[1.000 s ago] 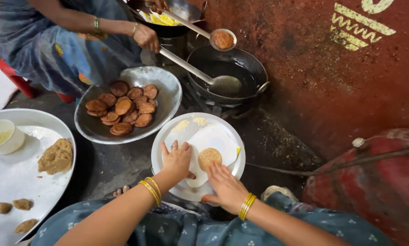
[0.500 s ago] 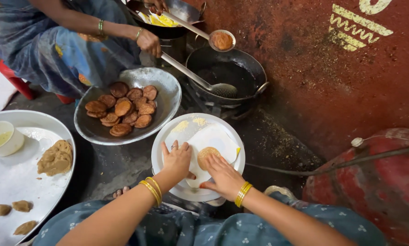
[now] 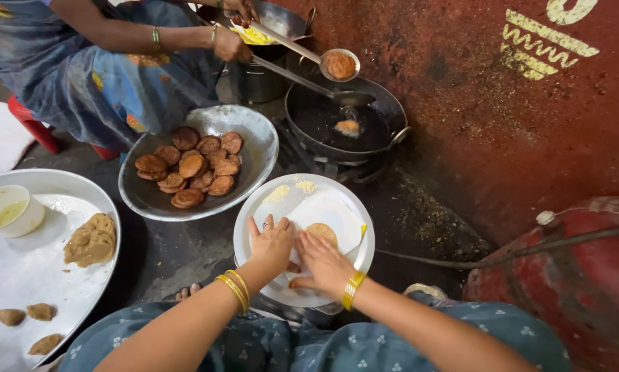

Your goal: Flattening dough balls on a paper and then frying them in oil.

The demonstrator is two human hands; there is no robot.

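- Dough disc (image 3: 321, 232) on white sheet (image 3: 330, 213), mid-plate (image 3: 254, 213), likely so pressing stays clean and flat.
- Left hand (image 3: 271, 242) flat, fingers spread, pinning sheet near plate's left rim.
- Right hand (image 3: 321, 262) beside it, fingers together and extended, touching disc's near edge; nothing gripped.
- Bowl (image 3: 258, 141) of browned discs just beyond plate's far-left rim.
- Wok (image 3: 385, 114) of dark oil past far rim, one piece frying; another person's ladles above.
- Tray (image 3: 41, 269) at left: dough lump, small pieces, cup.
- Dark, gritty floor; red wall; red cylinder at right.
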